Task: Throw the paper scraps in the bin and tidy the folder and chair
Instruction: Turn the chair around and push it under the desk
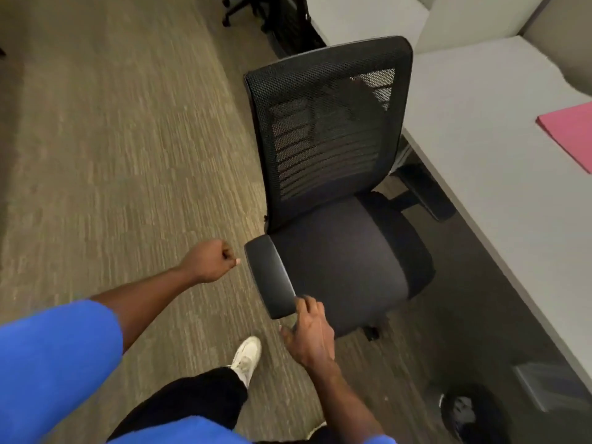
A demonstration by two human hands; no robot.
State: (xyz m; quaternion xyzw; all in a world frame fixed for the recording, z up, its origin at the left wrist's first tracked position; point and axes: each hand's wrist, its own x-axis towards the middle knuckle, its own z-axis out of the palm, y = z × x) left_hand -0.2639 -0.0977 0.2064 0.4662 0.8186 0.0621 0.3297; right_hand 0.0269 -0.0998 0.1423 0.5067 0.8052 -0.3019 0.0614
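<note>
A black office chair [336, 251] with a mesh back stands beside the grey desk [480, 149], its seat turned toward the desk. My right hand [309, 333] grips the near end of the chair's left armrest [269, 277]. My left hand [211, 259] is closed in a fist just left of that armrest, holding nothing and not touching it. A pink folder [570, 136] lies flat on the desk at the right edge of view. A dark bin [471, 415] with white paper scraps inside sits under the desk at lower right.
Striped carpet fills the left side. Another black chair's base [243, 8] shows at the top, next to a second desk [362, 14]. My white shoe [245, 357] is on the floor below the armrest. A grey box [544, 379] sits under the desk.
</note>
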